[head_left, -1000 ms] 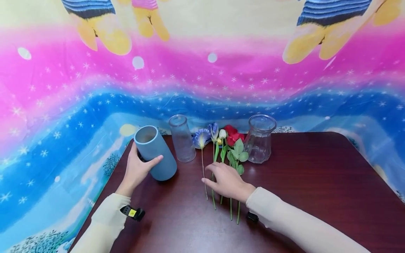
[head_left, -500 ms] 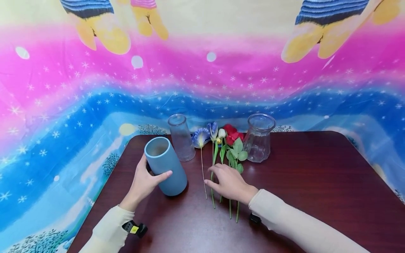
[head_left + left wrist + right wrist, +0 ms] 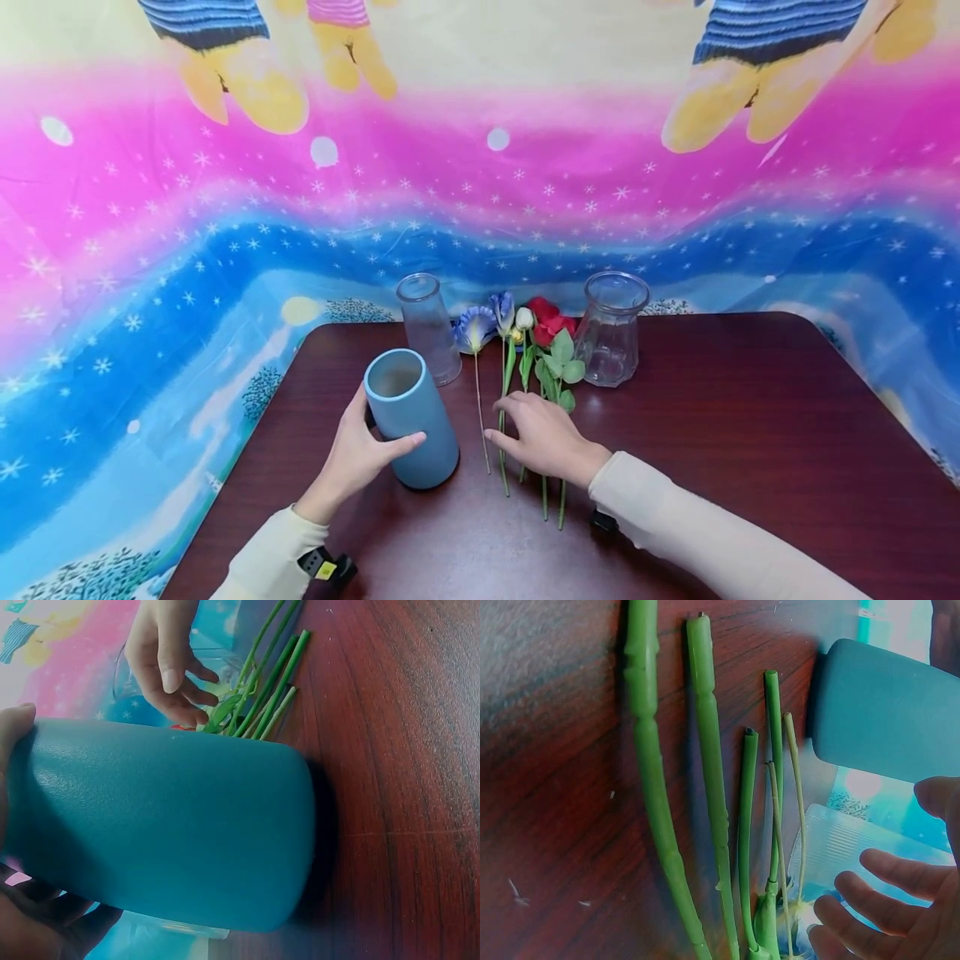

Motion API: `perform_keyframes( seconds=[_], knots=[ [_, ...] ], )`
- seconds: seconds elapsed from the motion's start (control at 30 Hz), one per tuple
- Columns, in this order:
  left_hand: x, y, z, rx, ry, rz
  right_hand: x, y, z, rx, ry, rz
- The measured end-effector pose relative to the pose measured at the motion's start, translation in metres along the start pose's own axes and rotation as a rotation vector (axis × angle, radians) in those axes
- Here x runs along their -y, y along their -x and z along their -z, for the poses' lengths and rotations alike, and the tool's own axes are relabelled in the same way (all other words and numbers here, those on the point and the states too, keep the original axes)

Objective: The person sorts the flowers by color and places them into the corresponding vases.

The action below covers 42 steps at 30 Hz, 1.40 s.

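A blue-grey vase (image 3: 422,437) stands at the left front of the table with its mouth up. My left hand (image 3: 352,462) grips its side, thumb across the front and fingers behind. In the left wrist view the vase (image 3: 172,817) has its base at or just over the table; I cannot tell if it touches. My right hand (image 3: 543,435) hovers above the flower stems, its relaxed fingers (image 3: 892,911) holding nothing. The flowers lie on the table: blue-purple ones (image 3: 476,327), a white bud (image 3: 524,319) and a red rose (image 3: 547,323) with green leaves (image 3: 562,362).
A slim clear glass vase (image 3: 429,329) stands behind the blue-grey one. A wider glass vase (image 3: 613,342) is right of the rose. The dark wooden table (image 3: 750,433) meets a printed cloth backdrop (image 3: 480,192) at its back and left edges.
The left hand has brought the blue-grey vase nearer and rightward, closer to the stems. The right hand has barely shifted, and the flowers lie as before.
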<state>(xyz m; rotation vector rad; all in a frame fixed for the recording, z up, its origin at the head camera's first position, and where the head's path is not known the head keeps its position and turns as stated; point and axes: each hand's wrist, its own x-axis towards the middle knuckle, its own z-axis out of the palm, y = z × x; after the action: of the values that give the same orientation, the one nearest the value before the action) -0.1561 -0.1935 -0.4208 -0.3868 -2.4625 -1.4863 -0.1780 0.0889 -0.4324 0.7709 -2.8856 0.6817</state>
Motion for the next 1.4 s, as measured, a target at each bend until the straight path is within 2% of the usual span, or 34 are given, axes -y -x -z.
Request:
perform_keyframes(
  seconds=[0.4,0.63,0.7,0.8,0.93,1.1,1.23,1.4],
  knots=[
    [0.002,0.003,-0.001,0.037,0.037,0.004,-0.003,-0.001,-0.004,0.01,-0.004,-0.006],
    [-0.002,0.001,0.004,0.087,0.002,0.035,-0.006,-0.005,-0.004,0.008,-0.015,-0.002],
    [-0.006,-0.001,0.009,0.095,0.004,0.011,-0.006,-0.007,-0.003,0.013,-0.016,-0.006],
    [-0.011,-0.008,0.02,0.076,0.029,-0.095,-0.006,-0.01,-0.002,0.022,-0.003,-0.017],
    [-0.021,-0.02,0.033,-0.005,0.04,-0.226,-0.006,-0.016,-0.001,0.029,0.001,-0.026],
    [-0.038,-0.032,0.043,-0.11,-0.049,-0.273,-0.005,-0.028,-0.004,0.04,-0.015,-0.039],
    [-0.046,-0.038,0.048,-0.105,-0.142,-0.246,-0.005,-0.034,-0.008,0.051,-0.015,-0.065],
    [-0.049,-0.043,0.055,-0.087,-0.196,-0.155,-0.006,-0.041,-0.012,0.06,-0.014,-0.086]
  ],
)
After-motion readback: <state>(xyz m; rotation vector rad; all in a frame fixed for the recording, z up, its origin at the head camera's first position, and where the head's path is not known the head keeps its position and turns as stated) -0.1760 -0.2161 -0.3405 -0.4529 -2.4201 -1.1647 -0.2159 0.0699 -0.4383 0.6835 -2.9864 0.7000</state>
